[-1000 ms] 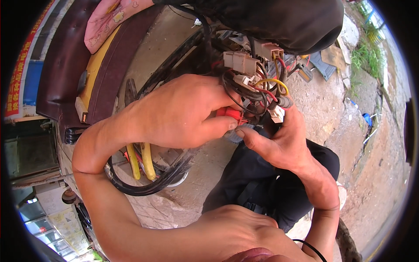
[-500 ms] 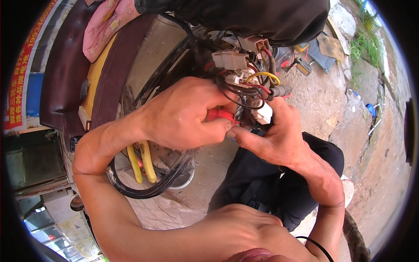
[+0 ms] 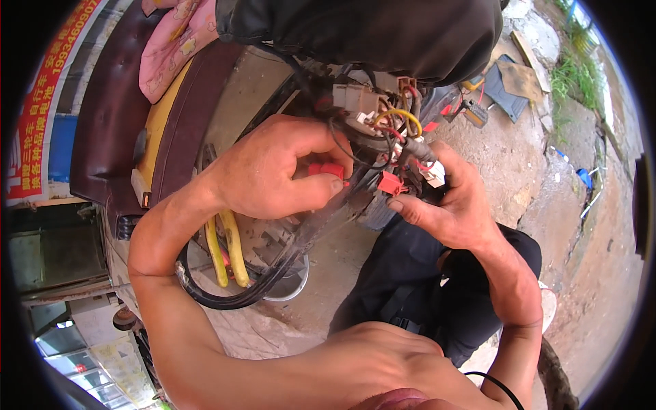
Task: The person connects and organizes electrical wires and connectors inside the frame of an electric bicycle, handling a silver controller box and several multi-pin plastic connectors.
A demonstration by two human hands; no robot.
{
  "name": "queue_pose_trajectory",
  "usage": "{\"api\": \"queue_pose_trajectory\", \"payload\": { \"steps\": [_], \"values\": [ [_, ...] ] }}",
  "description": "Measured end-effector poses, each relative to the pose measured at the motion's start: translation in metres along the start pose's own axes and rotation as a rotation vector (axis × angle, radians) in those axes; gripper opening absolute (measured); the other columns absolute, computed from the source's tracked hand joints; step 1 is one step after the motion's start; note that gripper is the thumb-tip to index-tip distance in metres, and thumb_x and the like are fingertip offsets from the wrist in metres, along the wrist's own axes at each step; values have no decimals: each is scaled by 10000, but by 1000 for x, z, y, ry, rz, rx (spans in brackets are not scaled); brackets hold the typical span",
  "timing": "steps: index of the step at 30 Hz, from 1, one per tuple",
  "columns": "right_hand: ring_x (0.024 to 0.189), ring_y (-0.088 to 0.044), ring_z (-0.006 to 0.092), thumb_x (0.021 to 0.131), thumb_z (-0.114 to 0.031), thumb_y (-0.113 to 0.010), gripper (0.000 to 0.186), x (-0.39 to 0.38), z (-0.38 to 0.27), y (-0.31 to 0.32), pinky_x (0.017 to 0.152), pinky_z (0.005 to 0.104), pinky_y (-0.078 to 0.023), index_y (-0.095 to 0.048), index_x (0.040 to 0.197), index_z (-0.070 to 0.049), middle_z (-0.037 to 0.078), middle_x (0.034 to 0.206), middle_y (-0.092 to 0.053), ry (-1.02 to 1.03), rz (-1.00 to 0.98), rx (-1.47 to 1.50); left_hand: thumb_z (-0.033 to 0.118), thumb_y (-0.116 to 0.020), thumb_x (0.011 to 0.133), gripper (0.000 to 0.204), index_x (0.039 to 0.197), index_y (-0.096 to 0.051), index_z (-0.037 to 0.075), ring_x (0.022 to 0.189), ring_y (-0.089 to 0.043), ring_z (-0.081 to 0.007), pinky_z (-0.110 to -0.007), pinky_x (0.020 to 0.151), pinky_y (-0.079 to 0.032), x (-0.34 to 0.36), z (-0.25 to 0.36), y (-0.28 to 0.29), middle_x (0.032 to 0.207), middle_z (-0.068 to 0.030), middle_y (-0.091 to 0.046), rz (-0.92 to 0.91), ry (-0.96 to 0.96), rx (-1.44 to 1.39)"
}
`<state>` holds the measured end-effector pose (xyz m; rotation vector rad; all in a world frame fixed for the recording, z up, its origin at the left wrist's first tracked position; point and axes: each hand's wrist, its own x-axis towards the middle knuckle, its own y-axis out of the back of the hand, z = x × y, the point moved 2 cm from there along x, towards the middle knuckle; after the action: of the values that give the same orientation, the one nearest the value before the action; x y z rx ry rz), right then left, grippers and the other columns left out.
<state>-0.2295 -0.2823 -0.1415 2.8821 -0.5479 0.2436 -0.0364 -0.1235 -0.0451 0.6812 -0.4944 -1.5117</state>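
Note:
Between the thumb and fingers of my left hand (image 3: 273, 171) is a red plug connector (image 3: 326, 169). A second red connector (image 3: 391, 183) sits just above the thumb tip of my right hand (image 3: 454, 205), apart from the first. My right fingers curl behind a wire bundle (image 3: 403, 140), so their tips are hidden. A white connector (image 3: 432, 174) lies against that hand, and a larger off-white connector block (image 3: 355, 98) hangs further up among black, red and yellow wires.
A black padded cover (image 3: 362, 34) overhangs the wiring. At left stand a maroon seat (image 3: 102, 130) and a pink cloth (image 3: 178, 48). Yellow-handled pliers (image 3: 234, 249) and a metal bowl (image 3: 290, 283) lie below my left arm. A multimeter-like yellow item (image 3: 473, 83) is on the ground.
The two red connectors, close together between my hands before, are now apart. My left hand has moved slightly left with one, and the gap between my thumbs has widened.

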Motion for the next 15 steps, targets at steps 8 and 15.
{"api": "queue_pose_trajectory", "payload": {
  "steps": [8, 15],
  "values": [
    [727, -664, 272, 846, -53, -756, 285, 3, 6, 9, 657, 373, -517, -689, 1122, -36, 105, 846, -644, 259, -60, -122, 107, -760, 887, 361, 1239, -714, 40, 786, -645, -99, -279, 736, -536, -5, -8, -3, 905, -45, -709, 125, 110, -110],
    [751, -649, 260, 856, -42, -778, 252, -5, 7, 1, 679, 338, -507, -705, 1097, -47, 115, 912, -653, 297, 75, -266, 143, -801, 896, 378, 1237, -696, 21, 855, -651, -121, -290, 774, -534, -1, -19, -9, 955, -51, -702, 196, 100, -298]
  ]
}}
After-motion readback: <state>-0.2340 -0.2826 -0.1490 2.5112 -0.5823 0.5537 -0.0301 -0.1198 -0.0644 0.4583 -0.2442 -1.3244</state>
